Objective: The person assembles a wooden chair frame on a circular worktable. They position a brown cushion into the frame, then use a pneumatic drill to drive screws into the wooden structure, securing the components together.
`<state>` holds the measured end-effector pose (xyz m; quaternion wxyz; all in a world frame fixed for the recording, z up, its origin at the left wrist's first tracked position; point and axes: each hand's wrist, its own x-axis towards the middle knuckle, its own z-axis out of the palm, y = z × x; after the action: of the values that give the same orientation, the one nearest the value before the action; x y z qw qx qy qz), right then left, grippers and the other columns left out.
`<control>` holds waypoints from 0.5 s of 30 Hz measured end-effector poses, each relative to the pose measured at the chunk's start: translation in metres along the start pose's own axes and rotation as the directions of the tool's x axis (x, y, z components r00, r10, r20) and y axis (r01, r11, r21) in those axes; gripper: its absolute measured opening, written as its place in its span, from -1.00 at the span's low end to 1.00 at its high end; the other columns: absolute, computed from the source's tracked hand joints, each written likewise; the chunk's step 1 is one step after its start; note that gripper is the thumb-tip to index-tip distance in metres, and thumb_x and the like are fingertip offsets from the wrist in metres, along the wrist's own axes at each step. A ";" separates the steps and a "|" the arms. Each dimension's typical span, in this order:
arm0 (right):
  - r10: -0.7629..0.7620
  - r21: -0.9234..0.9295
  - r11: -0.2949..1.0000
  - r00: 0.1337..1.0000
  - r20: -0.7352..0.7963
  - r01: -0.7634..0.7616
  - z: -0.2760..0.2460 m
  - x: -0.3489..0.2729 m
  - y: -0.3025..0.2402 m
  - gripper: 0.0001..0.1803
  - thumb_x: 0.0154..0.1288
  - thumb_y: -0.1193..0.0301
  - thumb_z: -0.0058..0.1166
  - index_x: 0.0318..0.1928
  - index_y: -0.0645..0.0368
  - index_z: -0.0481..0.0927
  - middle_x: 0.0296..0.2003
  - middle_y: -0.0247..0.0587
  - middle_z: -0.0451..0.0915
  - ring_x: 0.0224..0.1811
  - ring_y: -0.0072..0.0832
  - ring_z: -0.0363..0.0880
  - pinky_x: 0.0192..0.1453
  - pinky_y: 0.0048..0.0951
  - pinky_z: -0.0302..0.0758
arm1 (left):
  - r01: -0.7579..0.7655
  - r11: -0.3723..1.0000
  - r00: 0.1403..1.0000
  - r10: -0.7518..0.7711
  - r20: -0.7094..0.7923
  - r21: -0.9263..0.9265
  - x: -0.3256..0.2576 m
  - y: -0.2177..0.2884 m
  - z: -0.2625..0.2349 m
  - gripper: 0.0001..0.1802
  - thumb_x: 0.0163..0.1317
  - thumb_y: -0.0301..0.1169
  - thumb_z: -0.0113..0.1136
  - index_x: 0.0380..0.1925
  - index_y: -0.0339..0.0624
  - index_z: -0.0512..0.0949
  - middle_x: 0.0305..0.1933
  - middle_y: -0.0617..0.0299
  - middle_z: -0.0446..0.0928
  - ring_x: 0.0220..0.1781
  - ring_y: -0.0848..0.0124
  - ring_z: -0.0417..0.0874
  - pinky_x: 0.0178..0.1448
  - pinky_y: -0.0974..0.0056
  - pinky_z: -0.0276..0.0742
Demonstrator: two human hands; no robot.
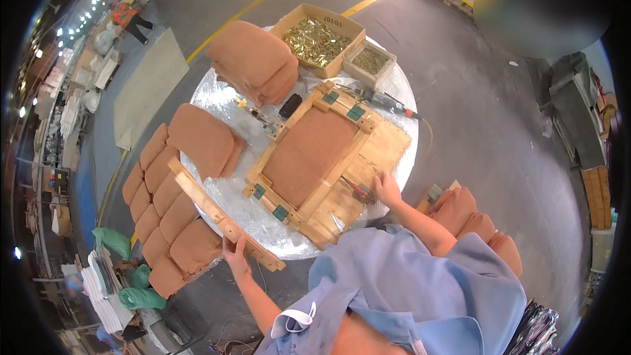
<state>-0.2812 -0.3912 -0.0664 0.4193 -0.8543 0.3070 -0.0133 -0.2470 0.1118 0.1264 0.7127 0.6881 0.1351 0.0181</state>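
Observation:
My left hand (236, 256) is closed around a long wooden bar (220, 213), which slants across the table's near left rim. On the round table, a wooden frame on a plywood board (388, 144) surrounds a brown upholstered panel (309, 151). Green patches (355, 112) mark the frame's corners. At the board's near right edge, my right hand (386, 189) has its fingers curled against the wood. Just left of it, a red-handled hand tool (358, 190) lies on the board.
Brown cushions (253, 59) are stacked on the table, and more (177, 217) stand beside it. At the back are a carton of metal pieces (319, 39) and a smaller box (370, 62). A corded power tool (391, 103) lies right. A distant person (128, 20) is far left.

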 end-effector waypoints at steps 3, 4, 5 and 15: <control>0.030 -0.019 0.999 0.999 -0.011 -0.030 -0.001 0.006 -0.009 -0.63 0.57 0.11 0.06 -0.02 0.20 0.55 -0.10 0.25 0.64 0.00 0.20 0.62 0.15 0.11 0.52 | 0.144 0.977 0.960 -0.099 0.263 -0.157 -0.009 0.031 0.014 -0.22 0.35 -0.37 0.42 0.49 -0.39 0.34 0.34 0.06 0.56 0.36 0.28 0.57 0.47 0.15 0.44; 0.046 -0.012 0.999 0.999 -0.008 -0.046 -0.002 0.005 -0.011 -0.63 0.58 0.10 0.06 -0.01 0.19 0.55 -0.10 0.25 0.63 0.00 0.20 0.62 0.15 0.11 0.52 | 0.223 0.953 0.912 -0.130 0.388 -0.203 -0.010 0.023 0.015 -0.22 0.35 -0.38 0.40 0.51 -0.38 0.32 0.36 0.08 0.55 0.38 0.28 0.56 0.48 0.15 0.44; 0.057 -0.007 0.998 0.998 -0.012 -0.057 -0.003 0.008 -0.014 -0.63 0.58 0.10 0.06 -0.01 0.19 0.55 -0.10 0.26 0.63 0.00 0.20 0.62 0.15 0.11 0.52 | 0.301 0.922 0.848 -0.141 0.511 -0.245 -0.009 0.022 0.027 -0.21 0.36 -0.38 0.39 0.52 -0.38 0.31 0.37 0.10 0.55 0.40 0.29 0.55 0.49 0.15 0.43; -0.010 0.026 1.000 1.000 0.020 0.010 -0.011 0.009 -0.013 -0.63 0.60 0.10 0.05 -0.01 0.20 0.52 -0.13 0.26 0.62 0.05 0.23 0.59 0.18 0.10 0.51 | 0.181 0.841 0.679 -0.481 0.554 0.509 0.078 0.013 0.206 -0.25 0.57 -0.01 0.21 0.50 -0.39 0.42 0.48 0.03 0.53 0.54 0.25 0.47 0.63 0.22 0.25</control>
<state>-0.2704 -0.3979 -0.0520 0.4334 -0.8504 0.2982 -0.0106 -0.1253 -0.0722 0.1292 0.5412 0.7456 -0.0006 -0.3889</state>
